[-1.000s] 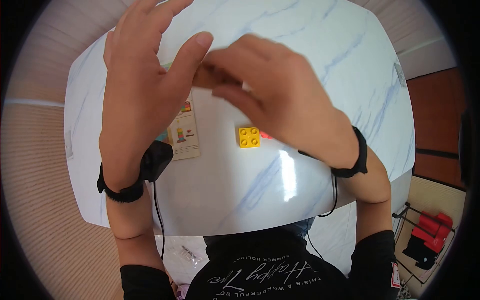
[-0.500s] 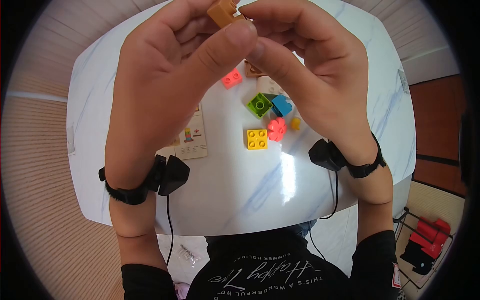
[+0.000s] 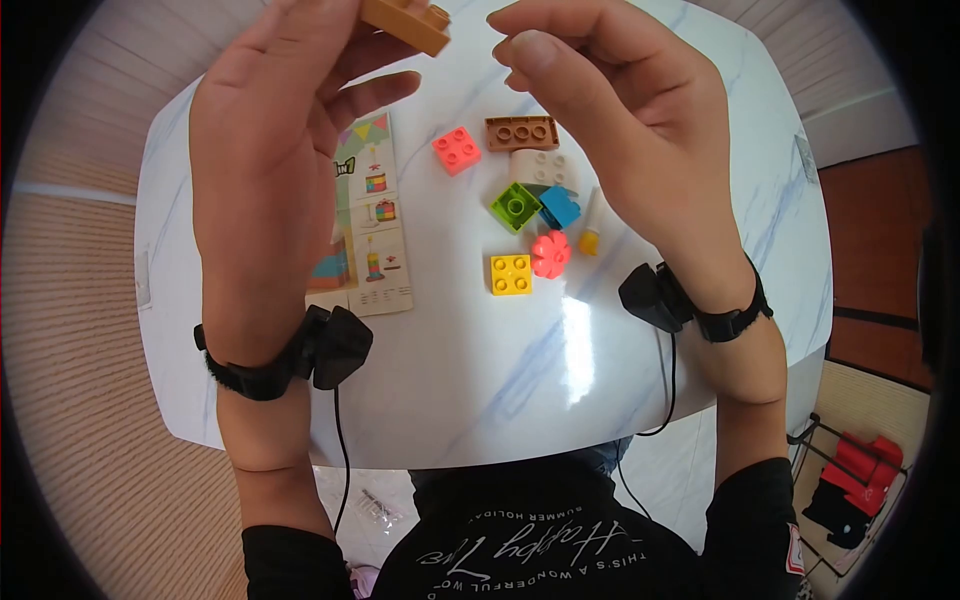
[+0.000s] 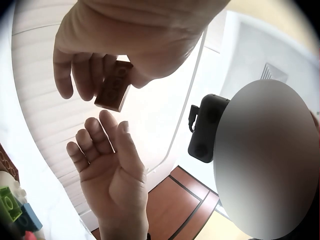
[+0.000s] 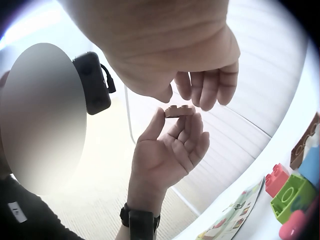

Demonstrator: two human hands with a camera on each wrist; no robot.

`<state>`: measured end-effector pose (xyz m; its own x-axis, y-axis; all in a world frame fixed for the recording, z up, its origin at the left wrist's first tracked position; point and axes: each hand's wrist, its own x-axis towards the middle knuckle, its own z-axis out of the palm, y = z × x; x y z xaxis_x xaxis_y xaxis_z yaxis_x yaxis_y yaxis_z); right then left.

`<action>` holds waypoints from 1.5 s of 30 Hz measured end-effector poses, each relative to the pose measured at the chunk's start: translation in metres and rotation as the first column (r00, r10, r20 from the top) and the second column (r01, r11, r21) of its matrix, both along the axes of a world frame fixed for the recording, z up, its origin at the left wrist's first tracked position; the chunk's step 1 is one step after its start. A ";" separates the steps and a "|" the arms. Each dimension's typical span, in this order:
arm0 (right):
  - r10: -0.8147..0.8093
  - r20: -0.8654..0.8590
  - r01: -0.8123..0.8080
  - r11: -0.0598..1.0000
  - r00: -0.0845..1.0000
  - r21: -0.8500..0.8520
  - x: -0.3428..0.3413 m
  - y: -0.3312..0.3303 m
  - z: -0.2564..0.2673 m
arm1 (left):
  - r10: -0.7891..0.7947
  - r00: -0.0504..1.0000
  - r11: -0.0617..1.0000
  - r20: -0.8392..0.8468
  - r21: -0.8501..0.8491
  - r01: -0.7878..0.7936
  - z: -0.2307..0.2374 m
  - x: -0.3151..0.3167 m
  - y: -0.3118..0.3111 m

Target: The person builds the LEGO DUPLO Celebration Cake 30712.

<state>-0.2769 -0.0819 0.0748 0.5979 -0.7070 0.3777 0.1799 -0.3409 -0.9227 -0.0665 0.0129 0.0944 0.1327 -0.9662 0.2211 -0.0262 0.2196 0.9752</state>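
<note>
Left hand (image 3: 262, 175) pinched the orange brick (image 3: 408, 24) in its fingers above the desk (image 3: 440, 390), right hand (image 3: 655, 130) near it, fingers kinda loosely bent.

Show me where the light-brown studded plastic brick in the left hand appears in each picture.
Head: light-brown studded plastic brick, top edge, left of centre.
Left wrist: brick, above and left of centre.
Right wrist: brick, just above and right of centre.
Shared landmark: lime-green square plastic brick, above centre in head, lower left in left wrist, lower right in right wrist.
</note>
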 end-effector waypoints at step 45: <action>0.215 -0.046 -0.215 0.976 0.975 0.020 -0.027 -0.017 0.046 | 0.359 0.540 0.901 -0.762 0.433 0.012 -0.085 -0.019 0.035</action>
